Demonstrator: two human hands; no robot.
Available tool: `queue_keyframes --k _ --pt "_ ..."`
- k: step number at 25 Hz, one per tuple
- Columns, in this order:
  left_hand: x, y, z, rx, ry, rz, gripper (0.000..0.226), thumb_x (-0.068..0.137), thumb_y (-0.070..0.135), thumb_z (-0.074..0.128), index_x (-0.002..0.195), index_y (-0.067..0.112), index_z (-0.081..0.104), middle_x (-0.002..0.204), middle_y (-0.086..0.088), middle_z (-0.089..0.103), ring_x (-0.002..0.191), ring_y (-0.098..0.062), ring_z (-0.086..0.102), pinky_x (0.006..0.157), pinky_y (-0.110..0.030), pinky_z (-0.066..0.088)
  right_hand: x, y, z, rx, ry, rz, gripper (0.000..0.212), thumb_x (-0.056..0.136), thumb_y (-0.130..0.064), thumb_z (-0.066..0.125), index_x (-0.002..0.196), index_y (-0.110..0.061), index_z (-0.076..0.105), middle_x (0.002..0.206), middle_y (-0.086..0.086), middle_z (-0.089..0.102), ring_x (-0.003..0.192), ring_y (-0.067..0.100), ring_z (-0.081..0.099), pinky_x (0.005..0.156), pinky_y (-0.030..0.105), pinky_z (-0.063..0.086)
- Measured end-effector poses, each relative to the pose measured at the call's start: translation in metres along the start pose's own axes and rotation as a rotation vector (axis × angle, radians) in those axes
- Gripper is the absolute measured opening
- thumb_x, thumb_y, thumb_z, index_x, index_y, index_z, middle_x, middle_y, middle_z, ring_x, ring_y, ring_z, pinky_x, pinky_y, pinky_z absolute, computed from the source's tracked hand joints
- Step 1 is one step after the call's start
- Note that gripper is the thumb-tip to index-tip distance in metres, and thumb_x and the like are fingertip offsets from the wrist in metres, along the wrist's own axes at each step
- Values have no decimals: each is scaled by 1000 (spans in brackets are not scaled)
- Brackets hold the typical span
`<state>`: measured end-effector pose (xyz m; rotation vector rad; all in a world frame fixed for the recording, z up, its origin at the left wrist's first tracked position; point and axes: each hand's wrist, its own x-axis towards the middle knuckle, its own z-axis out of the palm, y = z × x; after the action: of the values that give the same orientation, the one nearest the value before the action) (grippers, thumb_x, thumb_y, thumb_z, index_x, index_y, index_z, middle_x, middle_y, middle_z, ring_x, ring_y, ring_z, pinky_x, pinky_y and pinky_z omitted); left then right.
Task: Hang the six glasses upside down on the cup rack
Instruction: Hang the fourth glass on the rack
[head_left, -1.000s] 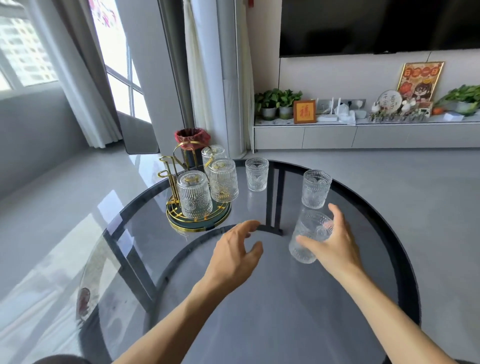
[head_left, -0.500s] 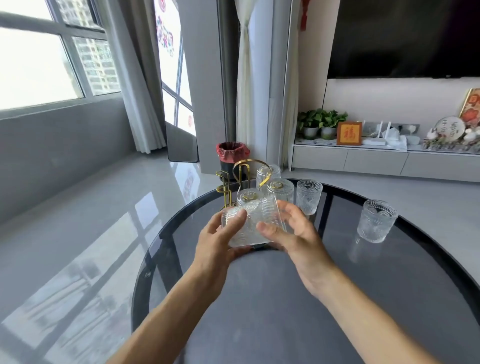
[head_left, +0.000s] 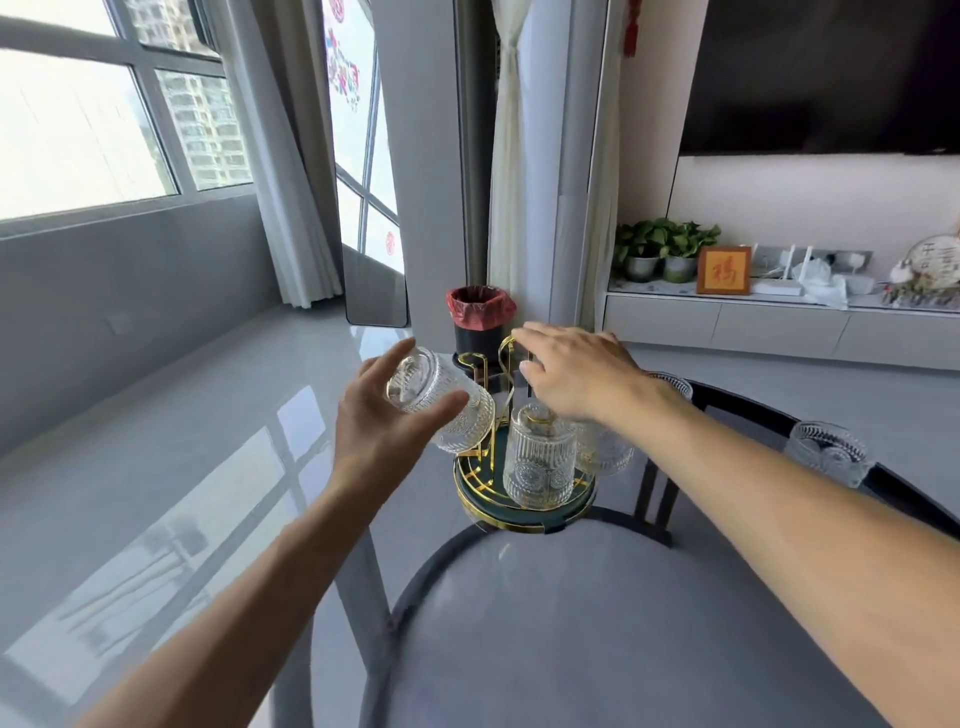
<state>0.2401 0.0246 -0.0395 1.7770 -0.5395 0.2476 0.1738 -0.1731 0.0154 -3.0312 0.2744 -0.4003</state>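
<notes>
Moved: since half a second ago the ribbed clear glass tumbler (head_left: 440, 404) has passed from both hands to the left hand (head_left: 382, 415) alone, tilted, its mouth towards the gold wire cup rack on a dark green round base (head_left: 524, 506)
Left grip: clamped round the tumbler; held just left of the rack
Right hand (head_left: 576, 374): fingers apart, holding nothing; over the rack's gold loop handle (head_left: 511, 345)
Hung: upside-down ribbed glass (head_left: 540, 457) near; more sit behind the wrist
Left over: upright glass (head_left: 828, 457) far right on the round dark glass table (head_left: 597, 639)
Meaning: likely the next hanging; mouth must meet a free peg

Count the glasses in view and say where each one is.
5 show. One tilted in the left hand: glass. Two upside down on the rack: front, right. Two on the table: one behind the right wrist, one far right. A sixth may be hidden.
</notes>
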Motion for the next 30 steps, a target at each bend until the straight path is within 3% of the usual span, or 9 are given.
queue_keyframes --k 3,11,17,22,25,27,28,30 --pt "12 -6 4 111 -40 96 84 62 53 85 136 29 56 117 14 60 109 -6 58 93 -28 47 7 0 6 3 49 -1 41 96 -27 32 132 -19 50 141 -1 51 123 26 51 102 49 37" --pt "31 -10 23 357 -235 208 82 67 49 83 139 24 55 133 -1 61 120 -24 55 98 -47 48 14 -5 3 -13 24 53 44 96 -35 27 123 -18 56 131 2 54 108 28 57 94 48 37" --pt "30 -21 38 561 -364 302 79 69 44 83 140 23 54 134 -4 62 111 -24 50 84 -30 36 12 -2 11 71 77 76 43 96 -40 28 125 -23 56 136 -3 53 112 27 55 96 48 39" --pt "33 -23 37 627 -410 272 79 73 49 79 143 25 50 134 -3 61 109 -24 50 82 -31 35 9 5 15 109 99 83 43 96 -39 29 126 -24 55 141 -6 51 118 26 52 98 48 38" --pt "28 -21 39 667 -430 247 81 78 43 78 149 26 41 145 -3 52 116 -27 48 87 -32 36 12 -3 20 131 128 79 43 95 -36 31 127 -22 56 141 -3 52 120 27 51 100 46 38" --pt "21 -9 44 677 -457 136 88 78 33 78 153 27 32 157 -8 37 131 -34 40 101 -40 36 7 -3 21 214 144 76 46 96 -34 32 136 -20 50 146 -1 49 129 27 45 105 44 35" --pt "13 -2 43 662 -435 91 90 79 28 77 154 26 29 160 -10 31 138 -37 35 107 -44 34 -1 0 22 276 176 70 47 97 -33 34 140 -19 47 149 1 45 134 27 41 109 43 32" --pt "-6 12 41 584 -259 170 76 81 16 71 150 22 39 157 -12 36 138 -37 37 110 -46 33 -31 10 28 390 307 47 47 97 -29 41 142 -16 45 152 5 41 138 24 36 114 39 26"
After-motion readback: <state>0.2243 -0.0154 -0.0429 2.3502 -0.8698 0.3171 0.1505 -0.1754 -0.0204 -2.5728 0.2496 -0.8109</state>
